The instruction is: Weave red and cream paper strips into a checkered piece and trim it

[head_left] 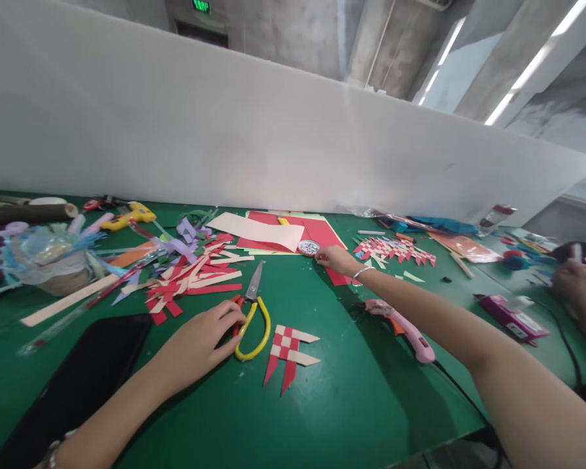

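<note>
My left hand (209,335) rests on the table with its fingers curled at the handles of the scissors (254,319), which have one red and one yellow loop and point away from me. A small fish-like piece woven from red and cream paper strips (288,355) lies just right of the scissors. My right hand (339,260) reaches forward, its fingertips pressed together at the right edge of a small round white dish (309,247) with dark specks in it. What those fingertips hold, if anything, is hidden. Under the dish lie red paper sheets (322,231) and a cream strip (258,231).
Left, a heap of red and cream strips (195,280), a black case (97,358) and a yellow glue gun (131,216). Right, a pink glue gun (405,329) with a cord, woven pieces (395,249), a purple box (512,318) and another person's hand (573,280). A white partition (273,130) stands behind.
</note>
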A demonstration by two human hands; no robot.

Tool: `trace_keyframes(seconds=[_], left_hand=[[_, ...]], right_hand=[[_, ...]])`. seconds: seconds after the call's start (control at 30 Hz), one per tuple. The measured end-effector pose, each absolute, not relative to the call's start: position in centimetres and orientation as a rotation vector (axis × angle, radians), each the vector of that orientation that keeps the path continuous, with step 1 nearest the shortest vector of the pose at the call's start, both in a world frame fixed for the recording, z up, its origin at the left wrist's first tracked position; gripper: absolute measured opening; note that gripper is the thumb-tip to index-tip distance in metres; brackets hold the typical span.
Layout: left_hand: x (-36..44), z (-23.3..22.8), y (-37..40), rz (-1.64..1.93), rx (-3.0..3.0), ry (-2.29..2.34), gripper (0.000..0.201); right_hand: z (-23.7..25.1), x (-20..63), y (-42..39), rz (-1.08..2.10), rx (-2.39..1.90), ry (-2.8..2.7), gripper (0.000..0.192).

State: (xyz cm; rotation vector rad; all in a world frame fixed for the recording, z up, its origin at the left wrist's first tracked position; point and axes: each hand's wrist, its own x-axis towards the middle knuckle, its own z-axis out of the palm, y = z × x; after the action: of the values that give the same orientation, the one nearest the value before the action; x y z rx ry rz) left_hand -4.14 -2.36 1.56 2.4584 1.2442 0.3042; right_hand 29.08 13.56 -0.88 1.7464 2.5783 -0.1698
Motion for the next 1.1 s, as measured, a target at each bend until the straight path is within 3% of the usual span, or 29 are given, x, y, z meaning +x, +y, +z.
trace_keyframes(seconds=[0.6,0.77,1.1], left_hand=[[-4.3,1.2,-2.4,0.302,2.477,1.258,0.028],[-4.3,1.1,-2.3,0.290,2.466,1.267,0.028],[-4.2,1.1,-2.3,0.326,2.483,1.258,0.028]], right_hand=[[0.9,27.4,16.2,-0.162,1.773,2.619,0.030],[0.6,27.3,14.0,-0.311,1.585,2.772,0.012],[-0.6,27.5,12.3,-0.427,1.605,2.874,0.010]])
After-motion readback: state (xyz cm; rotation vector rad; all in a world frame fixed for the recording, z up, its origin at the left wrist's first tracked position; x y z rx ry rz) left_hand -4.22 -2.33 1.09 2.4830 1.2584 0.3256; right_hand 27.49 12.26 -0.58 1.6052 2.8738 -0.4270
